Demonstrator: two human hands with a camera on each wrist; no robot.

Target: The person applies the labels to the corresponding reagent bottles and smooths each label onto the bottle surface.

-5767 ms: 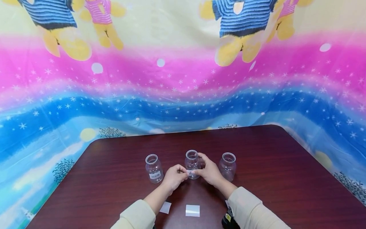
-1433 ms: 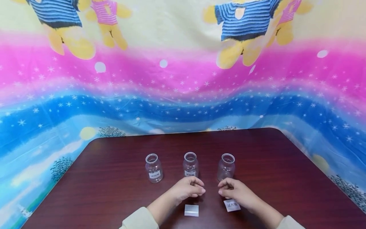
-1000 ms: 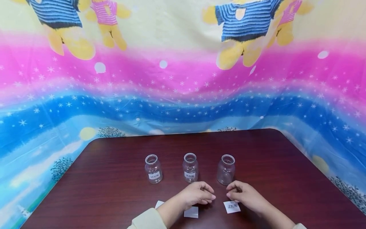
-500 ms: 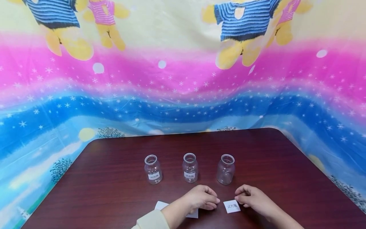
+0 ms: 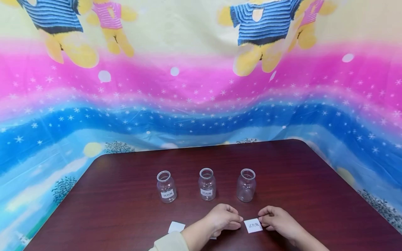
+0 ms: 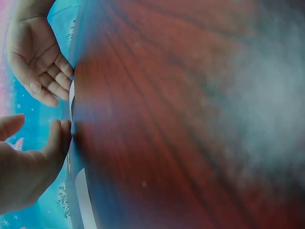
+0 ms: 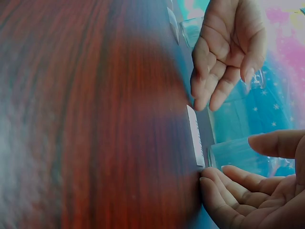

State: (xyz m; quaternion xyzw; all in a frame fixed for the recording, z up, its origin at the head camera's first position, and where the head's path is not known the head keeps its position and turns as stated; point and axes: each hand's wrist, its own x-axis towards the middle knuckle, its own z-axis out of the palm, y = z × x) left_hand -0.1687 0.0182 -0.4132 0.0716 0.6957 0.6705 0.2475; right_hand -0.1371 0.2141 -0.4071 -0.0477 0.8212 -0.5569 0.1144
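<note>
A white label (image 5: 253, 226) with printed characters lies on the table between the two hands. My left hand (image 5: 223, 221) is at its left, relaxed fingertips low over the table and pinching nothing. At the label's right edge is my right hand (image 5: 280, 222); in the right wrist view its thumb (image 7: 274, 143) stands apart from the fingers, which come close to the label's end. Whether they touch it, I cannot tell. Behind the hands stand three lidless glass jars: the left jar (image 5: 166, 186) and middle jar (image 5: 207, 184) bear white labels, the right jar (image 5: 246, 185) shows none.
A blank white paper piece (image 5: 176, 227) lies left of the left forearm, and another is mostly hidden beneath that arm. The dark wooden table (image 5: 119, 195) reaches back to a colourful printed curtain (image 5: 188, 87).
Earlier both hands were at the middle jar, pressing a label; that label now stays on it. The hands have since come down to the printed label, settling on either side.
</note>
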